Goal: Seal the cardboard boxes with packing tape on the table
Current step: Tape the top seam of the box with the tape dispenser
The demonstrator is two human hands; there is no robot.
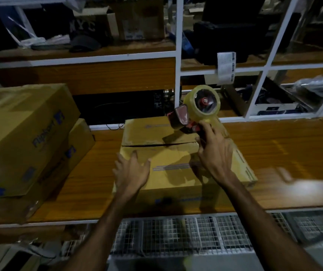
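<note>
A cardboard box (176,163) sits mid-bench (274,153), its 2 top flaps meeting at an untaped seam. The left hand (131,173) rests on the near flap with fingers spread and straight. The right hand (215,153) grips the handle of a red tape dispenser (194,114) loaded with clear tape, raised above the box's far flap. At left, 2 stacked boxes (25,137) read "Flipkart". A dark cap (84,36) on the shelf reads "NYC".

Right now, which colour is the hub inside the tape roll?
Red, inside the clear yellowish tape roll; the head view shows it.
</note>
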